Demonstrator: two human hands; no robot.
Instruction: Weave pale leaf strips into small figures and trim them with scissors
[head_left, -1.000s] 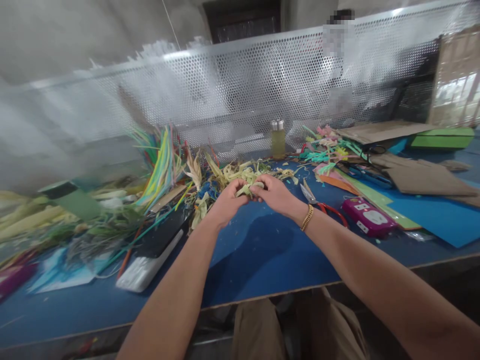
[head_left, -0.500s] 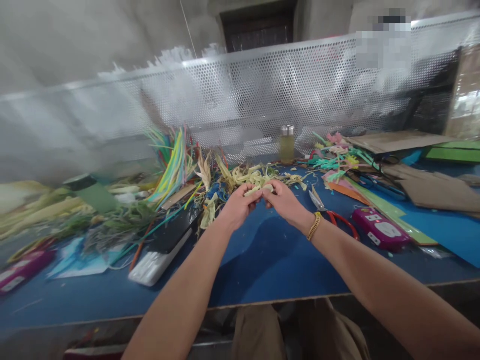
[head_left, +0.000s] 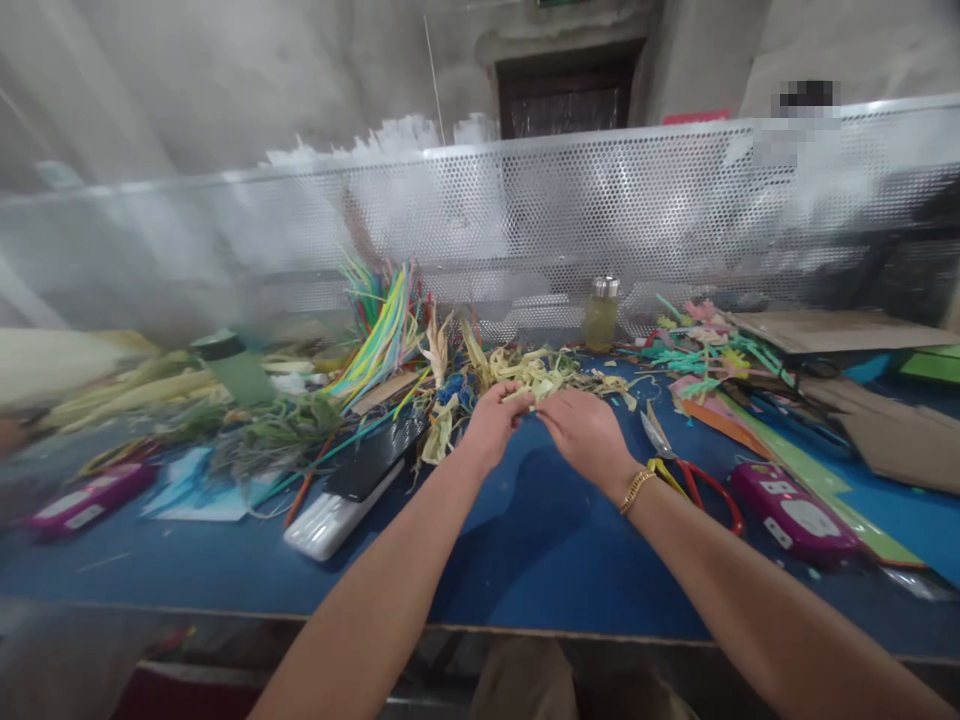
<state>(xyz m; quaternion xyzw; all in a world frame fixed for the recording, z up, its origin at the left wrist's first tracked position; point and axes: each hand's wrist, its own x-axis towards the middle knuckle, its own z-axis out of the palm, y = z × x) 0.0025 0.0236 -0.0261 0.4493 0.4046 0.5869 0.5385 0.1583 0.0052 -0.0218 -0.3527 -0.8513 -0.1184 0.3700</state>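
My left hand (head_left: 491, 428) and my right hand (head_left: 586, 430) meet over the blue table, fingers pinched together on a pale yellow-green strip (head_left: 543, 391) that looks like dried husk. The fingers cover most of that strip. Just behind it lies a loose heap of similar pale strips (head_left: 517, 366). Another crumpled husk piece (head_left: 440, 432) rests left of my left hand. Scissors (head_left: 657, 436) with red handles lie to the right of my right wrist, which wears a gold bracelet (head_left: 637, 491).
On the left are a black phone (head_left: 379, 460) on a white block (head_left: 324, 528), a bundle of coloured stems (head_left: 384, 335) and a green bottle (head_left: 238, 368). A glass bottle (head_left: 601, 320) stands behind. Right are a purple device (head_left: 796, 512) and cardboard (head_left: 832, 330). Perforated metal panels (head_left: 570, 220) edge the back.
The head view has shifted, so the table's contents appear farther right and slightly lower. My right hand has turned with its back more upward. Both hands remain together at the strip.
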